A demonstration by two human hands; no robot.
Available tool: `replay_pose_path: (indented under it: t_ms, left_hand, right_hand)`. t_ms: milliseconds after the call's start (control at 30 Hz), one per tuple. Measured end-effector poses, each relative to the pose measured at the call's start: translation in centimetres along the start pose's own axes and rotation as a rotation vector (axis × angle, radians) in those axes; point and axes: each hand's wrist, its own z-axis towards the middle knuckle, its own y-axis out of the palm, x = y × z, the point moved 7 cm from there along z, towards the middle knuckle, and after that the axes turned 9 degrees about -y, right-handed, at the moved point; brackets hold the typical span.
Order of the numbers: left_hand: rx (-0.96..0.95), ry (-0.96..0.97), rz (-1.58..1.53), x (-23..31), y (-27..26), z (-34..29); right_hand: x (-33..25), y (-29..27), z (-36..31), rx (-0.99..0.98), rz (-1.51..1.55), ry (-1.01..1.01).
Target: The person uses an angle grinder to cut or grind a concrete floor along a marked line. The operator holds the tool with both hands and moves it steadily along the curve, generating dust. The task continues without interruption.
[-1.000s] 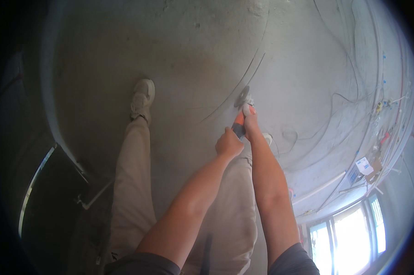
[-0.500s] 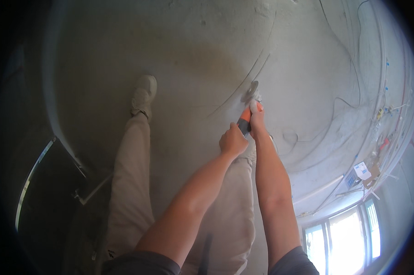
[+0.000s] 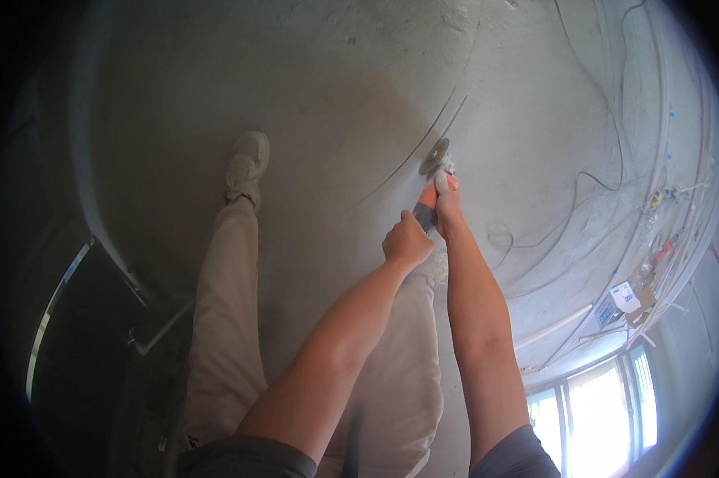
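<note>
- A bright window (image 3: 598, 418) at the lower right
- A white-and-blue box (image 3: 625, 297) just beside a brown piece of cardboard (image 3: 640, 309)
- A small red object (image 3: 664, 251), its kind unclear, near the box
- A pale bent bar (image 3: 167, 327) at the left

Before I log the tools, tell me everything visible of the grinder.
The grinder is orange and dark, plastic-looking, with a round, metallic-looking disc at its far end, pointing forward over the grey floor. The left hand grips its rear, the right hand its front. Whether the disc spins is unclear.
</note>
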Motion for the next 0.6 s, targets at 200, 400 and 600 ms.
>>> replay_pose_path:
  t_ms: [200, 400, 600]
  left_hand:
    - [-0.005, -0.014, 0.005, -0.5, 0.6, 0.2]
    - [0.011, -0.050, 0.028, -3.1, 1.2, 0.1]
    - [0.040, -0.030, 0.065, -4.9, 0.9, 0.1]
  right_hand:
    - [0.1, 0.0, -0.5, -0.044, 0.029, 0.037]
    - [3.7, -0.2, -1.5, 0.033, -0.015, 0.040]
    - [6.7, 0.1, -1.8, -0.088, -0.046, 0.012]
